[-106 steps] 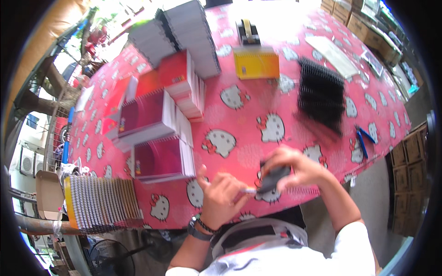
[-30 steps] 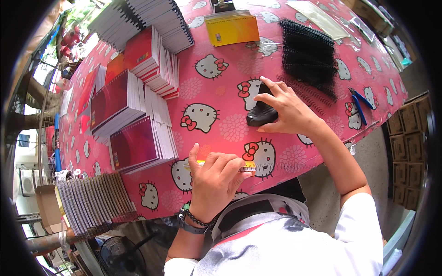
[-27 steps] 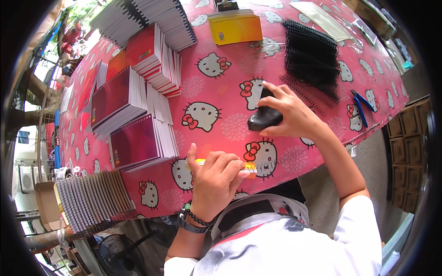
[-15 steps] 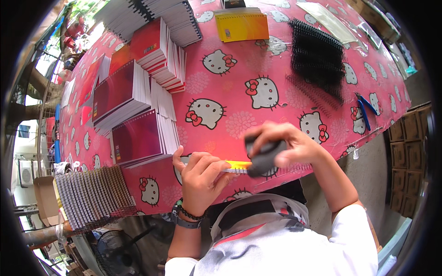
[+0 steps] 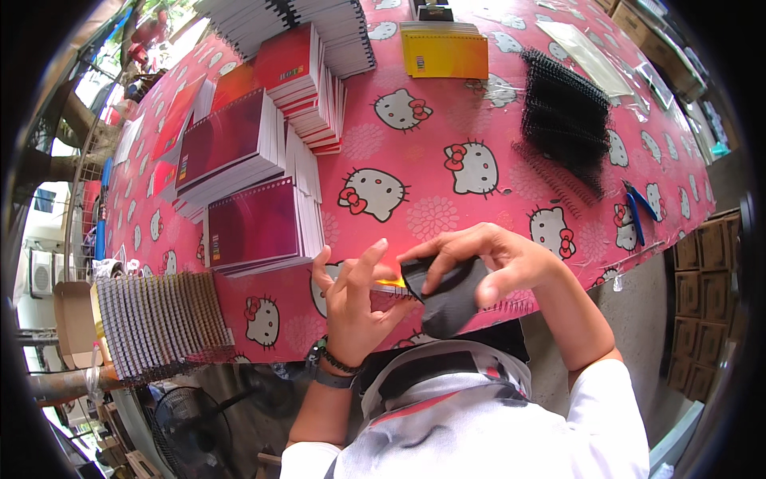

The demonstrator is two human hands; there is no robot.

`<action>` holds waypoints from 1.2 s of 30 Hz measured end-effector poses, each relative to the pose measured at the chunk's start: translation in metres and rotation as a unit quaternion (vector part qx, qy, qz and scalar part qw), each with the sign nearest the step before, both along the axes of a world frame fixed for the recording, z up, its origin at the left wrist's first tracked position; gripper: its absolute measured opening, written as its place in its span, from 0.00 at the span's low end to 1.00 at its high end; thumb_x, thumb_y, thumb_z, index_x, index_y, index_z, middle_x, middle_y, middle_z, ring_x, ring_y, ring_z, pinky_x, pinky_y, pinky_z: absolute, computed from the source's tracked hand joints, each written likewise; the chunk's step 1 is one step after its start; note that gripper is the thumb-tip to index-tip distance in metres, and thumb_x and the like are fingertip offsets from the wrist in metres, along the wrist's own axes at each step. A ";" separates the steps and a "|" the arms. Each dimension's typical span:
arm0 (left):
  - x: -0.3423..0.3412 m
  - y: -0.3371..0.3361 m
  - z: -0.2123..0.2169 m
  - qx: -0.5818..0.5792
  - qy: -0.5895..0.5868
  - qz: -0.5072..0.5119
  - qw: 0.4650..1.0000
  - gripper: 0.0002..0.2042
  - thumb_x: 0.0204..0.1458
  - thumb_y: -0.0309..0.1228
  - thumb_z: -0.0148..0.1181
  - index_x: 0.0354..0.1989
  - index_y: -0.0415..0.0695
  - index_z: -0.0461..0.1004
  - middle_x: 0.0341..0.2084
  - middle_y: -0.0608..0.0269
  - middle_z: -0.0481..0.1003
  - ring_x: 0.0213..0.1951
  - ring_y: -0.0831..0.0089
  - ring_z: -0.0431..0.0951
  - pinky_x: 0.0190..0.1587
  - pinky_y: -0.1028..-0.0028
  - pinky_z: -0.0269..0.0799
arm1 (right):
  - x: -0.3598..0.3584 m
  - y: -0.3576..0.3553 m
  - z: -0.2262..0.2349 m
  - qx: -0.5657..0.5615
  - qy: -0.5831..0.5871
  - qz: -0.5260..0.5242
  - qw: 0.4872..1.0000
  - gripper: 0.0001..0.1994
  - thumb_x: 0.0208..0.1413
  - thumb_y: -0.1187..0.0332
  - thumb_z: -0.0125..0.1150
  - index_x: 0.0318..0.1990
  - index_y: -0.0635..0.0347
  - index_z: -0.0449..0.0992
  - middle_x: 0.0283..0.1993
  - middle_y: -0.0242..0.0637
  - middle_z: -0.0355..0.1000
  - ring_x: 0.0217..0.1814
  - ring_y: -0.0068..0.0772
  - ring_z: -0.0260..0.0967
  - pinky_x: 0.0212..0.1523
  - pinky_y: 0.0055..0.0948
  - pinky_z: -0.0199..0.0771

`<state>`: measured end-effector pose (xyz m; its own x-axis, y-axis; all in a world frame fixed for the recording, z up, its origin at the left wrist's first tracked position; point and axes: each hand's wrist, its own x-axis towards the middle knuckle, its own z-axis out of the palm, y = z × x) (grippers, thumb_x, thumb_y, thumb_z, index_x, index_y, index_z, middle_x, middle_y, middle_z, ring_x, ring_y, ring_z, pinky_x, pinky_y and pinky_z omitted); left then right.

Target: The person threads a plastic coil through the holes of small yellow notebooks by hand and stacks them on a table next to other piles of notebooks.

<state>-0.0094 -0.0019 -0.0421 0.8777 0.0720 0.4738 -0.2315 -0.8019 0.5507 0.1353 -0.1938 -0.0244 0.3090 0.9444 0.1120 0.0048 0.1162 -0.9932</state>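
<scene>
Near the table's front edge, a small yellow notepad [image 5: 391, 282] with a wire-bound edge is held up, mostly hidden by my hands. My left hand [image 5: 357, 299] steadies its left end between thumb and fingers, with some fingertips lifted. My right hand [image 5: 499, 259] is closed around a dark grey, rounded block-like tool [image 5: 447, 297], whose exact kind I cannot make out. The tool covers the notepad's right part and touches or nearly touches its bound edge. To the right of the tool, a thin coil of binding wire [image 5: 511, 306] shows against the tablecloth.
Stacks of purple notebooks [image 5: 251, 227] and red ones [image 5: 289, 68] stand at left. Yellow notepads [image 5: 445, 54] lie at the back. Black binding coils [image 5: 565, 120] and blue-handled pliers [image 5: 638, 211] are at right. A bundle of wire-bound books [image 5: 163, 326] sits at the front-left edge.
My right hand has moved the dark tool slightly left along the notepad's bound edge and turned it. My left fingers have lifted and spread. The whole view has shifted a little.
</scene>
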 end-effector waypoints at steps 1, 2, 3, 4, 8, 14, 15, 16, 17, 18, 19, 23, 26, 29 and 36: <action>0.001 -0.003 0.000 -0.008 -0.014 0.028 0.999 0.42 0.31 0.36 0.77 0.58 0.44 0.60 0.37 0.68 0.73 0.42 0.73 0.72 0.62 0.57 0.47 | 0.000 0.001 0.000 -0.039 -0.058 -0.013 0.997 0.27 0.42 0.47 0.69 0.41 0.62 0.79 0.53 0.53 0.69 0.57 0.46 0.66 0.55 0.38 0.64; 0.002 -0.007 -0.001 -0.017 -0.028 0.056 0.998 0.44 0.31 0.35 0.78 0.59 0.44 0.57 0.41 0.65 0.72 0.45 0.72 0.71 0.62 0.58 0.47 | 0.001 0.002 -0.005 -0.104 -0.138 -0.080 0.982 0.27 0.41 0.47 0.69 0.41 0.62 0.79 0.53 0.53 0.69 0.58 0.47 0.65 0.56 0.38 0.63; 0.001 -0.012 -0.006 -0.118 -0.083 0.071 0.987 0.47 0.30 0.35 0.78 0.60 0.43 0.55 0.42 0.64 0.71 0.47 0.71 0.70 0.61 0.59 0.50 | 0.002 0.005 -0.007 -0.160 -0.219 -0.142 0.952 0.28 0.40 0.47 0.70 0.41 0.62 0.79 0.53 0.53 0.69 0.59 0.47 0.64 0.56 0.37 0.63; 0.000 -0.019 -0.021 -0.221 -0.139 0.083 0.962 0.49 0.29 0.36 0.79 0.61 0.43 0.52 0.43 0.63 0.70 0.49 0.69 0.69 0.60 0.61 0.53 | 0.004 0.004 -0.008 -0.130 -0.144 -0.115 0.974 0.28 0.39 0.46 0.70 0.41 0.61 0.79 0.53 0.52 0.69 0.59 0.47 0.64 0.57 0.38 0.62; -0.011 -0.019 -0.036 -0.489 -0.036 0.049 0.870 0.46 0.30 0.25 0.76 0.58 0.44 0.50 0.37 0.65 0.68 0.45 0.71 0.69 0.61 0.64 0.56 | -0.004 0.011 -0.008 0.076 0.127 0.056 0.987 0.23 0.44 0.49 0.68 0.38 0.62 0.79 0.52 0.51 0.69 0.57 0.46 0.66 0.56 0.38 0.63; -0.017 -0.008 -0.037 -0.511 0.052 -0.032 0.857 0.25 0.33 0.17 0.73 0.35 0.46 0.61 0.33 0.66 0.65 0.38 0.77 0.68 0.46 0.76 0.67 | -0.003 0.017 -0.005 0.002 0.053 0.028 0.998 0.27 0.41 0.46 0.66 0.38 0.63 0.79 0.52 0.51 0.70 0.53 0.45 0.68 0.54 0.38 0.64; -0.016 -0.008 -0.038 -0.507 0.047 -0.035 0.860 0.25 0.33 0.17 0.73 0.34 0.46 0.61 0.33 0.66 0.65 0.37 0.77 0.67 0.45 0.76 0.67 | -0.007 0.021 -0.004 0.028 0.112 0.067 0.991 0.31 0.38 0.41 0.66 0.37 0.63 0.79 0.53 0.51 0.70 0.51 0.45 0.69 0.54 0.38 0.64; -0.015 -0.007 -0.040 -0.503 0.042 -0.038 0.862 0.25 0.33 0.17 0.73 0.34 0.46 0.61 0.32 0.66 0.65 0.37 0.77 0.67 0.45 0.77 0.67 | -0.005 0.024 0.000 -0.044 -0.048 0.015 0.998 0.31 0.37 0.42 0.66 0.38 0.64 0.79 0.51 0.50 0.71 0.51 0.44 0.69 0.54 0.37 0.64; -0.015 -0.007 -0.041 -0.499 0.038 -0.042 0.865 0.25 0.33 0.17 0.73 0.34 0.46 0.60 0.32 0.67 0.65 0.37 0.77 0.67 0.44 0.77 0.66 | -0.004 0.030 -0.004 -0.137 -0.180 -0.067 0.972 0.32 0.37 0.42 0.66 0.38 0.64 0.79 0.51 0.50 0.71 0.51 0.44 0.69 0.54 0.38 0.64; -0.015 -0.008 -0.039 -0.510 0.042 -0.035 0.858 0.26 0.32 0.17 0.74 0.33 0.46 0.60 0.31 0.67 0.65 0.37 0.78 0.66 0.44 0.77 0.65 | -0.001 0.030 -0.005 -0.105 -0.156 -0.056 0.980 0.26 0.40 0.47 0.67 0.38 0.63 0.79 0.50 0.50 0.71 0.52 0.44 0.68 0.55 0.38 0.64; -0.014 -0.007 -0.040 -0.515 0.041 -0.033 0.856 0.26 0.32 0.17 0.74 0.33 0.46 0.60 0.31 0.67 0.64 0.37 0.78 0.66 0.44 0.77 0.65 | 0.001 0.031 -0.003 -0.073 -0.132 -0.045 0.987 0.21 0.43 0.53 0.67 0.38 0.62 0.79 0.50 0.50 0.71 0.54 0.44 0.68 0.55 0.37 0.64; -0.015 -0.008 -0.040 -0.511 0.060 -0.024 0.857 0.26 0.32 0.18 0.74 0.33 0.46 0.59 0.31 0.67 0.64 0.36 0.79 0.65 0.43 0.78 0.65 | -0.008 0.037 -0.001 -0.085 -0.175 -0.053 0.979 0.30 0.38 0.43 0.67 0.37 0.65 0.79 0.52 0.53 0.70 0.52 0.46 0.69 0.55 0.40 0.63; -0.014 -0.004 -0.042 -0.505 0.064 -0.012 0.861 0.26 0.33 0.19 0.74 0.33 0.46 0.59 0.31 0.67 0.64 0.36 0.80 0.65 0.42 0.79 0.65 | -0.007 0.040 0.003 -0.054 -0.062 -0.038 0.996 0.28 0.38 0.45 0.68 0.38 0.64 0.79 0.53 0.51 0.70 0.53 0.45 0.68 0.55 0.40 0.63; -0.013 -0.007 -0.042 -0.487 0.061 -0.012 0.871 0.26 0.33 0.20 0.75 0.33 0.46 0.59 0.30 0.67 0.65 0.35 0.80 0.66 0.40 0.79 0.66 | -0.011 0.036 0.004 -0.057 -0.136 -0.035 0.988 0.24 0.44 0.47 0.67 0.39 0.61 0.78 0.53 0.50 0.69 0.56 0.48 0.64 0.57 0.43 0.62; -0.004 -0.014 -0.021 -0.365 0.057 0.017 0.929 0.23 0.38 0.28 0.74 0.33 0.44 0.61 0.26 0.64 0.67 0.29 0.76 0.69 0.33 0.75 0.70 | -0.025 0.025 0.026 -0.050 -0.436 -0.208 0.874 0.27 0.40 0.55 0.72 0.47 0.57 0.72 0.52 0.42 0.68 0.53 0.47 0.63 0.57 0.41 0.60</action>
<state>-0.0131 -0.0156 -0.0630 0.9105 0.3659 0.1927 -0.1204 -0.2112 0.9700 0.1100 -0.1687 0.0019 0.4657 0.7895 0.3997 0.7868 -0.1626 -0.5954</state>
